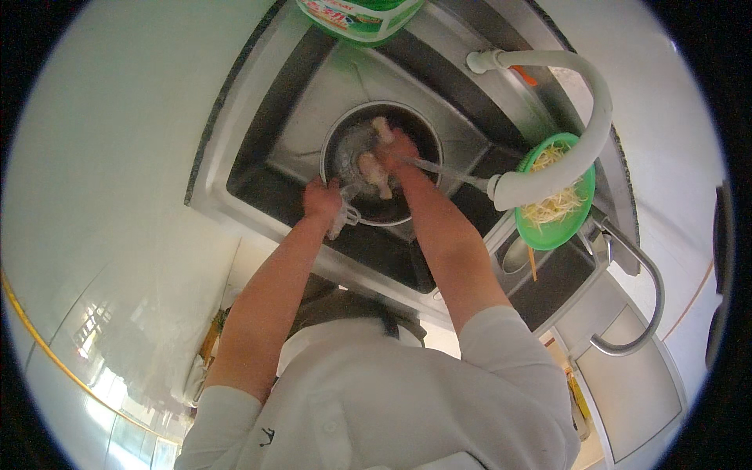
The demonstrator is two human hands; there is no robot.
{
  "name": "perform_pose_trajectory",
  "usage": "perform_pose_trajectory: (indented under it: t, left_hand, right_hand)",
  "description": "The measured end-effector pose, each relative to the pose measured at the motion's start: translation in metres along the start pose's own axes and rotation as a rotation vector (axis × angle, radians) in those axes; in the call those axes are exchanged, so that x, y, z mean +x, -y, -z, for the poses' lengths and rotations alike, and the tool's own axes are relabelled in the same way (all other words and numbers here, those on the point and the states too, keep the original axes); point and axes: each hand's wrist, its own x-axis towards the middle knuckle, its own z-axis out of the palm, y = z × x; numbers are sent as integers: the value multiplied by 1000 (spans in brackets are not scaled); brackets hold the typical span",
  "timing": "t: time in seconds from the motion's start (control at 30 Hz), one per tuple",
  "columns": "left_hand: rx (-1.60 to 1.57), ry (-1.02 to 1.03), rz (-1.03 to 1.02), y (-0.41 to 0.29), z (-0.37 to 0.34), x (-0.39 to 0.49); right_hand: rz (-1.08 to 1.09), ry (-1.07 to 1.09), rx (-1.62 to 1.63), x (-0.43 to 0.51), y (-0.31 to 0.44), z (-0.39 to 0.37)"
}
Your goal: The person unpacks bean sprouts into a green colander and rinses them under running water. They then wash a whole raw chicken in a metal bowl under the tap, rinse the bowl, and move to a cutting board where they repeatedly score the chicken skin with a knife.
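A round metal basin (382, 221) stands in the stainless steel sink with water in it. Pale pieces of raw meat, which look like chicken drumsticks (374, 170), lie inside. My right hand (399, 150) is inside the basin, touching or holding a piece at its upper right; its fingers are blurred. My left hand (322, 200) is at the basin's lower left rim, with a clear plastic bag (344, 218) hanging from it. Water runs from the white spout (499, 191) across my right wrist into the basin.
A green basket (552, 238) of bean sprouts stands right, partly under the white spout. A curved metal faucet (652, 294) and a second sink bowl with a ladle (516, 256) are at lower right. A large green bottle (370, 29) stands at the sink's far edge.
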Motion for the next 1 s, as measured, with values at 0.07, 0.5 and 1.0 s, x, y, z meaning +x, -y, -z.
perform_pose_trajectory:
  t: [0.07, 0.5, 1.0]
  left_hand:
    - [8, 61, 31, 4, -4, 0]
    - [-126, 22, 12, 2, -12, 3]
    - [-317, -38, 85, -25, 3, -17]
  right_hand:
    - [-98, 87, 307, 3, -15, -4]
    - [-47, 335, 1469, -12, -34, -21]
    - [-571, 543, 2088, -19, -24, -9]
